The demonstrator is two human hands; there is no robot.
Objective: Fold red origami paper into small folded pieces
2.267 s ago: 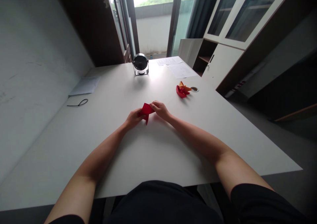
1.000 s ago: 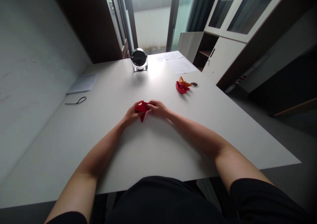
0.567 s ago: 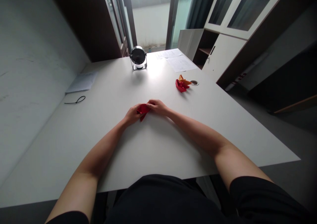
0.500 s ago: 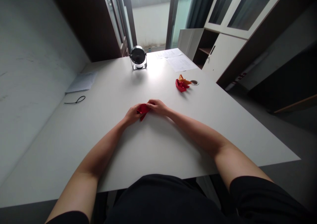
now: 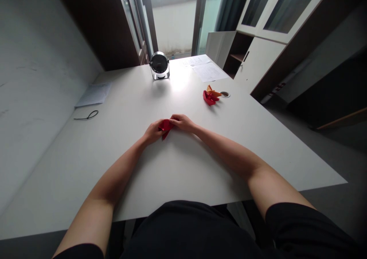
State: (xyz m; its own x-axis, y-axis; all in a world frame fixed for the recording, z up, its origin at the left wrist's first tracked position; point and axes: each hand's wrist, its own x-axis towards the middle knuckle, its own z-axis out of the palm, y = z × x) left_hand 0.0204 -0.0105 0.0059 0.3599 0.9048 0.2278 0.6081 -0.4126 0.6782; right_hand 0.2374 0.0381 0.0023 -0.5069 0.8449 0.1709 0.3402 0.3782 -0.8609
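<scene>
A piece of folded red origami paper [image 5: 166,125] is held between my two hands just above or on the white table [image 5: 183,175]; whether it touches the surface I cannot tell. On its left side my left hand [image 5: 153,131] is closed around one edge. My right hand [image 5: 182,122] pinches the upper right part, with the thumb on top. One red point of the paper sticks out below, toward me. The hands hide much of the fold. Farther right, folded red origami [image 5: 210,98] and an orange folded piece [image 5: 213,91] lie together.
A round black device on a silver stand [image 5: 159,66] stands at the far edge. Printed sheets [image 5: 209,72] lie at the far right, near a round cable hole [image 5: 225,94]. To the left are a black cable tie [image 5: 88,115] and a paper stack [image 5: 94,94].
Both hands stay in nearly the same place on the red paper. The whole view has shifted very slightly.
</scene>
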